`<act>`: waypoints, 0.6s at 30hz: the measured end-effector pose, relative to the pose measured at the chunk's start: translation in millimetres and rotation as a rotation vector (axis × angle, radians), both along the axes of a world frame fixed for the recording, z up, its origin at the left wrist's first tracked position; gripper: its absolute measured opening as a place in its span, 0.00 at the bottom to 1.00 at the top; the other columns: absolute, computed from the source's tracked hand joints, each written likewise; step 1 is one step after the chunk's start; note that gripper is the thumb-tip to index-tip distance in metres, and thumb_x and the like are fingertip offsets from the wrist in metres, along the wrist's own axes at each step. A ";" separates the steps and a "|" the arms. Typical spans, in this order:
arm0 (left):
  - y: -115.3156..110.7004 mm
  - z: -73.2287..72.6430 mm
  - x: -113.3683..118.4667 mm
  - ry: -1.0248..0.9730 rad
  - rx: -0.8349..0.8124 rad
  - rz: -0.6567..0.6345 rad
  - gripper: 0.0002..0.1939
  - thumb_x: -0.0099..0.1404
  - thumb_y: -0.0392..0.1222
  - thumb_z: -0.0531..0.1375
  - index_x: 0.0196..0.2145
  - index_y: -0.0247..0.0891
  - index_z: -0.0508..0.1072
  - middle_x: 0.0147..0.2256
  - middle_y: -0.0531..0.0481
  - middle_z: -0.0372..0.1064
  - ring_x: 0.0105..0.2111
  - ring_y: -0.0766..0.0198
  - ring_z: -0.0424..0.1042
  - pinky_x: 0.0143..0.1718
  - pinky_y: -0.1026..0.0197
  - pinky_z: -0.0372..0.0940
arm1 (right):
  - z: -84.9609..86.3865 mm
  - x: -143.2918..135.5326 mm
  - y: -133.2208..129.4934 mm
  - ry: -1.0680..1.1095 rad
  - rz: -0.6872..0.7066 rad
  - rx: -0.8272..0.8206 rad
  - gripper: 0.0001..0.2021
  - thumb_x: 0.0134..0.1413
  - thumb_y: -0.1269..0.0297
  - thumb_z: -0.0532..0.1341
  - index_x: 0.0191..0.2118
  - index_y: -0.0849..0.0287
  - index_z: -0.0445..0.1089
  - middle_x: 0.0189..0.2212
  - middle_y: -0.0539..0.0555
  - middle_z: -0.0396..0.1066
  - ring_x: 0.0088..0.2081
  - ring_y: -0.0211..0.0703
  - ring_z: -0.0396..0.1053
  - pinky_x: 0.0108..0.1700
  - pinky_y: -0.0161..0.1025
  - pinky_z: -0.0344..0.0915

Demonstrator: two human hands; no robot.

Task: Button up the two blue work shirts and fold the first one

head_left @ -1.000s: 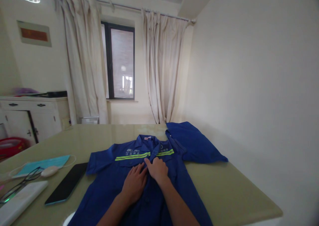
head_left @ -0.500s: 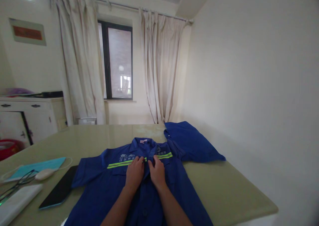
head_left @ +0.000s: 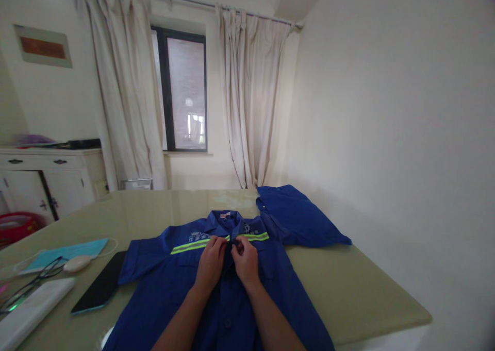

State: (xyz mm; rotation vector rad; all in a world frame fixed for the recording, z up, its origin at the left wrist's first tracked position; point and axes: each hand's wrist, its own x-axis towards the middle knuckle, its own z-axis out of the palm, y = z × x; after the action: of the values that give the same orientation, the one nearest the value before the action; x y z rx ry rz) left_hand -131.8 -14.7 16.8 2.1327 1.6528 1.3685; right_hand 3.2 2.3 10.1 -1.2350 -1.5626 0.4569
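A blue short-sleeved work shirt (head_left: pixel 166 299) with a yellow-green reflective stripe lies spread on the table, its collar toward the far side. My left hand (head_left: pixel 211 261) pinches the front edge of the shirt at chest height, just below the stripe. Close beside it, my right hand (head_left: pixel 245 258) pinches the opposite front edge, its fingers curled. The fingertips nearly meet over the front opening, and any button between them is hidden. Lower on the front, a dark button (head_left: pixel 227 322) shows.
Another blue folded garment (head_left: pixel 301 214) lies against the right sleeve. At left are a black phone (head_left: pixel 100 284), a white mouse (head_left: pixel 77 263), a blue face mask (head_left: pixel 65 254), glasses (head_left: pixel 36 284) and a white slim box (head_left: pixel 36 310). The greenish table (head_left: pixel 363 294) meets the wall at right.
Both hands have stayed at the shirt front, their fingers curling closer in around the opening. The whole view has shifted slightly, and the shirt lies in the same place.
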 end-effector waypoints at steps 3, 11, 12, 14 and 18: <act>0.2 -1.0 -0.2 0.000 0.001 0.016 0.11 0.71 0.38 0.50 0.41 0.43 0.72 0.42 0.47 0.71 0.43 0.57 0.74 0.47 0.55 0.69 | 0.3 -0.5 0.1 -0.010 0.022 -0.008 0.13 0.53 0.66 0.58 0.41 0.58 0.77 0.28 0.52 0.76 0.29 0.43 0.72 0.33 0.34 0.63; 0.6 -2.5 -1.8 0.034 0.003 0.015 0.11 0.70 0.37 0.51 0.41 0.42 0.72 0.41 0.47 0.72 0.42 0.57 0.74 0.48 0.55 0.69 | 4.9 -1.2 -3.4 -0.026 0.121 -0.006 0.12 0.57 0.65 0.58 0.41 0.58 0.79 0.33 0.55 0.79 0.34 0.45 0.75 0.38 0.36 0.66; -0.1 -1.5 -1.4 0.045 0.002 0.011 0.11 0.70 0.37 0.50 0.40 0.42 0.72 0.40 0.47 0.72 0.42 0.57 0.74 0.48 0.55 0.69 | 5.4 -1.5 -4.3 -0.050 0.112 -0.010 0.13 0.57 0.66 0.58 0.41 0.57 0.80 0.35 0.55 0.80 0.35 0.45 0.75 0.39 0.36 0.66; -1.9 0.7 -0.3 0.068 0.004 0.008 0.12 0.71 0.36 0.49 0.39 0.43 0.72 0.39 0.48 0.71 0.42 0.57 0.73 0.48 0.56 0.69 | 6.8 -2.2 -6.1 -0.102 0.101 -0.027 0.13 0.57 0.68 0.57 0.41 0.56 0.80 0.37 0.55 0.80 0.37 0.45 0.76 0.41 0.36 0.66; -4.0 2.6 1.3 0.087 0.018 0.014 0.13 0.72 0.37 0.48 0.39 0.43 0.72 0.39 0.48 0.71 0.41 0.59 0.74 0.46 0.58 0.69 | 10.9 -2.8 -9.5 -0.136 0.122 -0.042 0.13 0.56 0.69 0.58 0.40 0.56 0.80 0.34 0.54 0.80 0.34 0.44 0.76 0.38 0.34 0.65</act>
State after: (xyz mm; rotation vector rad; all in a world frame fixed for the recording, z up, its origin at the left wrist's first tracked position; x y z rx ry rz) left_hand -130.5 -18.8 19.4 2.2244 1.6960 1.3170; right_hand 0.3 -7.2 21.0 -1.2285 -1.7587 0.4949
